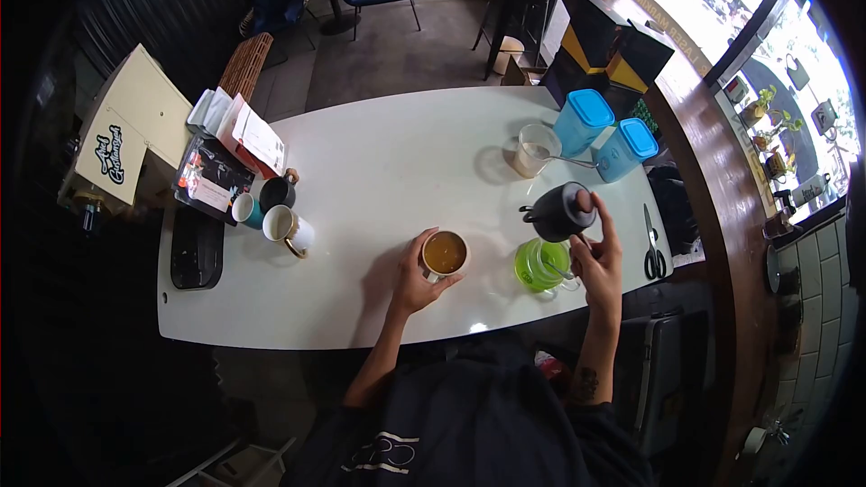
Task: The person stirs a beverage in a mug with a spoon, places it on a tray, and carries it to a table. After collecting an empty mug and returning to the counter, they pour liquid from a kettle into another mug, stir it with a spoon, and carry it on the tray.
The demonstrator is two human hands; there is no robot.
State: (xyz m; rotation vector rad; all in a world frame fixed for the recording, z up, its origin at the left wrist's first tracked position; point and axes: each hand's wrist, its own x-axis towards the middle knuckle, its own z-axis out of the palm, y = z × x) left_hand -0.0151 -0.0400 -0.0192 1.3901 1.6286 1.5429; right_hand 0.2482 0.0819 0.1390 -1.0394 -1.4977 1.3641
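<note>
At the white table (379,153) | cup (445,254) of brown drink: near front edge, left hand (419,278) curled round it | black pot (557,215): by green jug (536,271), right hand (599,269) pinching its handle, index finger stretched to its top | scissors (653,257): far right

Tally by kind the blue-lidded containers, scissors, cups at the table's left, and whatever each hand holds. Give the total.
Blue-lidded containers: 2
Scissors: 1
Cups at the left: 3
Cup in left hand: 1
Dark pot in right hand: 1
Total: 8
</note>
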